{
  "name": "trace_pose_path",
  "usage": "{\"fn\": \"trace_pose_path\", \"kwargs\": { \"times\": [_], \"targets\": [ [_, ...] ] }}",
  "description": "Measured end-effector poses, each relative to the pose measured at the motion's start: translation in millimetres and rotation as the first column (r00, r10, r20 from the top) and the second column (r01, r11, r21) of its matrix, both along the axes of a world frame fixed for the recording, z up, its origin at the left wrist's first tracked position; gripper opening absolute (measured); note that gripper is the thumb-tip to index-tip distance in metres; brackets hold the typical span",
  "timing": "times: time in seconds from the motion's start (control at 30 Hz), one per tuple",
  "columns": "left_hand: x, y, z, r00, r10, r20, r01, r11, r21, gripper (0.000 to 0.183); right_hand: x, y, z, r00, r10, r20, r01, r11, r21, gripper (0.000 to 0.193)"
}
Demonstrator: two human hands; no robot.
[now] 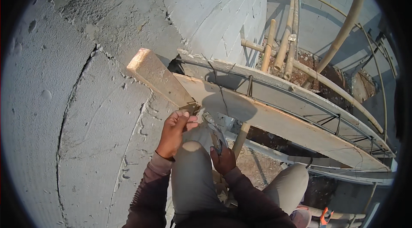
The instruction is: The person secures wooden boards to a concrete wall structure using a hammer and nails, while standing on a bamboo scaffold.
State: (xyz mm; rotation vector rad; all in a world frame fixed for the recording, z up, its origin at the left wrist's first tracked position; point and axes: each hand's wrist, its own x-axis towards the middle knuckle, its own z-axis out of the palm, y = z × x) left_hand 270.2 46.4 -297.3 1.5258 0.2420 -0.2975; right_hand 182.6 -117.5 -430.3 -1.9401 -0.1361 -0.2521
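My left hand (pixel 172 132) is raised beside the lower end of a short wooden block (pixel 161 78), its thumb and fingertips pinched together. Whatever may be between those fingertips is too small to make out. In my right hand (pixel 224 159) is a worn grey metal hand tool (pixel 213 127) with a broad head, pointing up toward the block's lower end. Its exact kind is unclear. The block slants against the grey wall, and its lower end meets a long board (pixel 244 108) of formwork. Dark metal or shadow shows at that joint.
A steel rebar cage (pixel 317 120) runs along the board, beside an outer form panel (pixel 274 78). Bamboo poles (pixel 334 86) form scaffolding at right. The rough grey wall (pixel 98 112) fills the left. Below my knees are an orange-handled tool (pixel 326 215) and a pinkish bucket (pixel 300 217).
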Motion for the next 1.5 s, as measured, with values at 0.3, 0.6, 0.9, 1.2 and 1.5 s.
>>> {"fn": "trace_pose_path", "kwargs": {
  "times": [0.3,0.6,0.9,1.2,1.5],
  "targets": [
    [29.0,-14.4,183.0,0.457,-0.869,0.189,-0.604,-0.147,0.783,0.081,9.2,4.9,-1.0,0.995,0.037,-0.094,-0.025,0.992,0.127,0.039],
    [73.9,21.1,182.7,0.421,-0.901,-0.109,-0.564,-0.354,0.746,0.077,13.4,16.2,-10.9,0.997,0.014,-0.08,0.002,0.981,0.195,0.038],
    [73.3,23.7,176.3,0.422,-0.902,-0.093,-0.578,-0.347,0.739,0.076,17.8,2.0,20.9,0.945,-0.129,0.302,-0.036,0.873,0.487,0.036],
    [70.2,15.5,177.6,0.449,-0.888,-0.096,-0.549,-0.359,0.755,0.079,32.1,16.4,0.4,0.99,0.048,-0.135,-0.029,0.99,0.14,0.04],
    [69.4,9.5,180.7,0.423,-0.9,-0.099,-0.564,-0.348,0.749,0.06,28.3,18.2,-15.6,0.93,-0.253,0.266,0.106,0.879,0.465,0.039]
  ]
}}
